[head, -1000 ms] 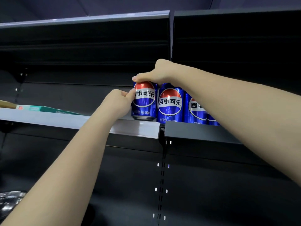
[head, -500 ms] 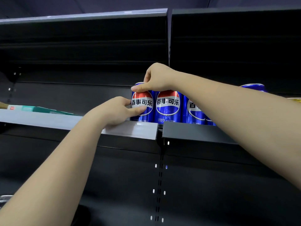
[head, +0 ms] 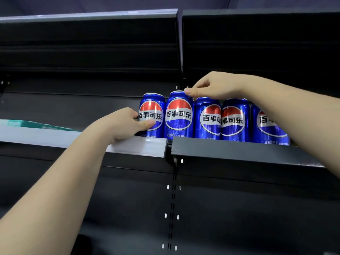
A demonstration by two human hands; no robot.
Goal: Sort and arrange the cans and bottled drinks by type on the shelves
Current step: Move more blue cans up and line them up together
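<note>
Several blue Pepsi cans stand upright in a row at the shelf's front, packed side by side. My left hand (head: pixel 127 124) grips the leftmost can (head: pixel 153 105), its thumb lying across the label. My right hand (head: pixel 213 87) reaches in from the right, and its thumb and curled fingers pinch the top rim of the second can (head: pixel 179 116). To the right stand a third can (head: pixel 207 120) and a fourth can (head: pixel 234 122). My right forearm partly hides a further can (head: pixel 266 126).
The cans straddle the joint between a shelf with a grey price strip (head: pixel 55 137) and a dark shelf (head: pixel 239 150). A flat green box (head: pixel 36 124) lies far left. Another shelf (head: pixel 88 15) hangs overhead. Below is a dark back panel with a slotted upright (head: pixel 173 208).
My right hand has shifted from the top of the leftmost can to the second can's top. The leftmost can now stands on the shelf. The view has moved closer, showing more cans.
</note>
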